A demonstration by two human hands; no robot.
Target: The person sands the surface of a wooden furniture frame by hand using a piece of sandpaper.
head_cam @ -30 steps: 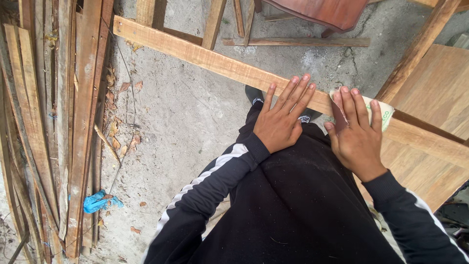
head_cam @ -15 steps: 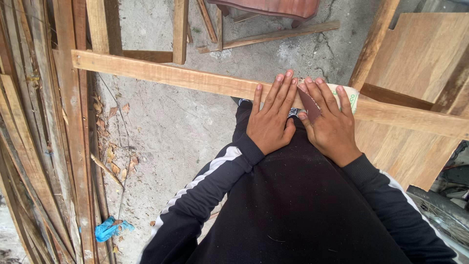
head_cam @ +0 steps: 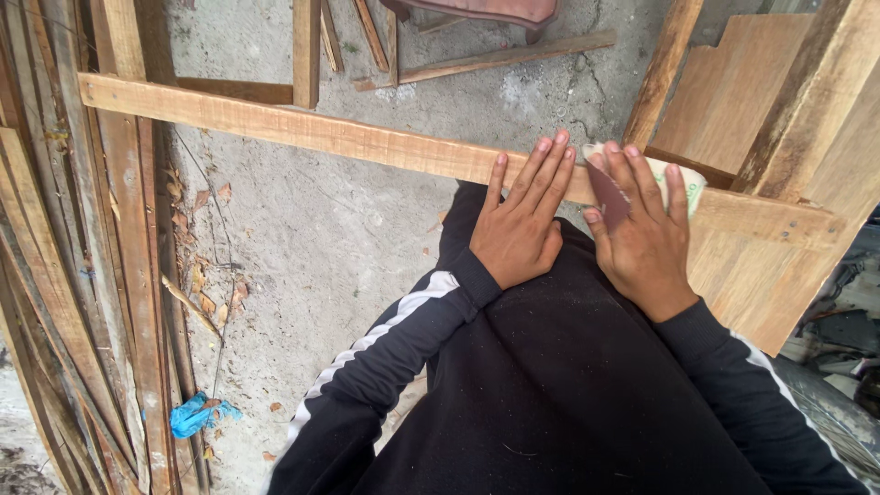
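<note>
A long, pale wooden plank (head_cam: 302,130) runs across the view from the upper left down toward the right, lying over the person's lap above a rough concrete floor (head_cam: 302,247). Both hands rest on its right half, just beside each other without touching.

The left hand (head_cam: 520,225) lies flat with the fingers (head_cam: 541,170) straight and close together, their tips reaching the far edge of the plank; it grips nothing and simply presses down on the wood. The right hand (head_cam: 642,234) is also spread flat, and under its fingers sits a folded sheet of sandpaper (head_cam: 610,188), dark reddish brown on its visible face with a pale, greenish backing showing at the far side by the fingertips. The palm pins the sheet against the top of the plank.

Both arms wear black sleeves with a white stripe (head_cam: 380,335) down the left one.

Along the left edge stands a stack of thin wooden slats (head_cam: 82,302), and a crumpled scrap of blue plastic (head_cam: 197,414) lies on the floor at their foot. At the upper right a broad wooden panel (head_cam: 733,92) lies behind the plank's end, with more loose strips of timber (head_cam: 495,57) scattered at the top.
</note>
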